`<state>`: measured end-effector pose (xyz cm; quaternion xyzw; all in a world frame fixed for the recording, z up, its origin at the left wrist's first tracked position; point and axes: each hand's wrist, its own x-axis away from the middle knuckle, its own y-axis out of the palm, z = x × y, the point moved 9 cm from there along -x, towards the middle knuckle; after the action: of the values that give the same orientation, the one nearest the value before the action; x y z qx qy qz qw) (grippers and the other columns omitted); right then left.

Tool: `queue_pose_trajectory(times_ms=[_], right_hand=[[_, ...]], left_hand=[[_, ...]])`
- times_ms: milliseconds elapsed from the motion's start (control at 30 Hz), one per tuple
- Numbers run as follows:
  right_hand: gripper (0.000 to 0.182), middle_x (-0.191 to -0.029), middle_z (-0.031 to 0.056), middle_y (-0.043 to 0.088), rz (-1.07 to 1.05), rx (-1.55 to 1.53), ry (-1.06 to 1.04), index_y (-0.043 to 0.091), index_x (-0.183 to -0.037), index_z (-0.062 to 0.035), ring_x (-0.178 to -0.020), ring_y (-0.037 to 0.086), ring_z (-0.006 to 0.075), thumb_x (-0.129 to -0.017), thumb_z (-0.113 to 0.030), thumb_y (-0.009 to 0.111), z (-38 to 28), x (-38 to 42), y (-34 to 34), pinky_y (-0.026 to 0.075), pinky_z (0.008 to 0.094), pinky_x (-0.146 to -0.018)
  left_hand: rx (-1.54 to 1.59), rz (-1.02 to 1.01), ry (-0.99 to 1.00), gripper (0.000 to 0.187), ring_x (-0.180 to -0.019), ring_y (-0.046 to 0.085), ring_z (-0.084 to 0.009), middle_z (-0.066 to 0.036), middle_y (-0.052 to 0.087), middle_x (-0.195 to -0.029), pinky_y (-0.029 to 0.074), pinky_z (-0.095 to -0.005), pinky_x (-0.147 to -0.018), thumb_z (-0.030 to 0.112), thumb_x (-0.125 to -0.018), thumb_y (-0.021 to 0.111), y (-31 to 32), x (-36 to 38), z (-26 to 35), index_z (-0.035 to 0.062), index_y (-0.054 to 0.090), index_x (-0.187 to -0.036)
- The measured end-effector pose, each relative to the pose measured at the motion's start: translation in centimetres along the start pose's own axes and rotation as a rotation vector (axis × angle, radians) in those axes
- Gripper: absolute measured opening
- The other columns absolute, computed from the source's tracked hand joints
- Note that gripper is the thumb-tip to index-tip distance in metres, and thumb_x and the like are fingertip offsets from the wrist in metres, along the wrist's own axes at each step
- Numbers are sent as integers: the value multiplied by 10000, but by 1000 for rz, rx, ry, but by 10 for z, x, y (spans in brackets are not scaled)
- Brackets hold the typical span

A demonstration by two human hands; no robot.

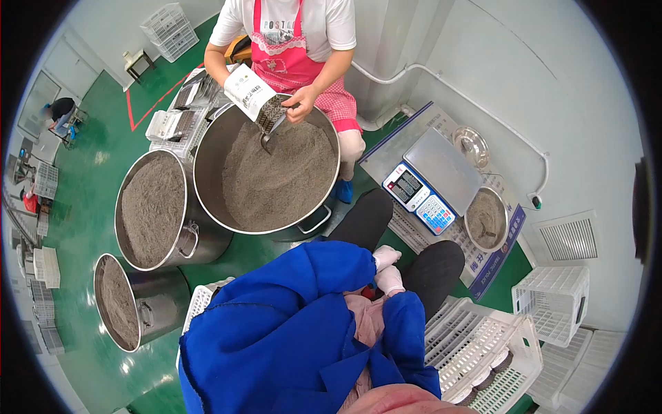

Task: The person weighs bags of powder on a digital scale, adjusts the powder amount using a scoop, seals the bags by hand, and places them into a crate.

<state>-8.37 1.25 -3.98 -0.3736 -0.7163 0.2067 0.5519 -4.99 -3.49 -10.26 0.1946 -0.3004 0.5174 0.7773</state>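
Observation:
My left hand (386,257), in a white glove at the end of a blue sleeve, rests between my knees with its fingers curled together. Just below it is my right hand (390,281), also white-gloved and closed. Nothing shows in either hand. Ahead, a large metal pot (334,165) holds grey-brown powder (296,172). Over that pot a co-worker (289,62) in a pink apron holds a printed pouch (249,92), with a metal scoop (266,141) at its mouth.
Two metal pots (207,245) (164,303) of powder stand at the left. At the right are a digital scale (420,196), a metal bowl (485,219) with powder and a scoop, and a clear lid (472,147). White crates (552,303) stand at the lower right.

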Motion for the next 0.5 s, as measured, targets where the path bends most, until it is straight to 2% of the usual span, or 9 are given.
queue_pose_trajectory(times_ms=[100,200,500], right_hand=[[325,-1110,214,701,-22,-19,20,731,-1059,-73,-1070,662,366,-877,-285,565,5,-1,3,523,448,-902],[299,-988,228,714,72,-31,-18,744,-970,-68,-980,677,389,-851,-306,608,3,0,-1,532,470,-848],[300,-1000,226,714,70,-56,-19,744,-975,-71,-989,675,389,-841,-309,621,1,1,-3,532,466,-856]], left_hand=[[19,-10,-9,345,-940,679,-219,-137,732,-995,512,-341,-857,296,-871,636,2,-3,-3,-6,734,-1004],[22,-4,-25,344,-934,678,-211,-131,732,-988,515,-337,-848,295,-872,638,1,-1,-2,-6,732,-1009],[31,-13,-30,340,-929,673,-215,-132,725,-1000,521,-341,-836,283,-872,638,1,-1,-3,-9,728,-1021]])
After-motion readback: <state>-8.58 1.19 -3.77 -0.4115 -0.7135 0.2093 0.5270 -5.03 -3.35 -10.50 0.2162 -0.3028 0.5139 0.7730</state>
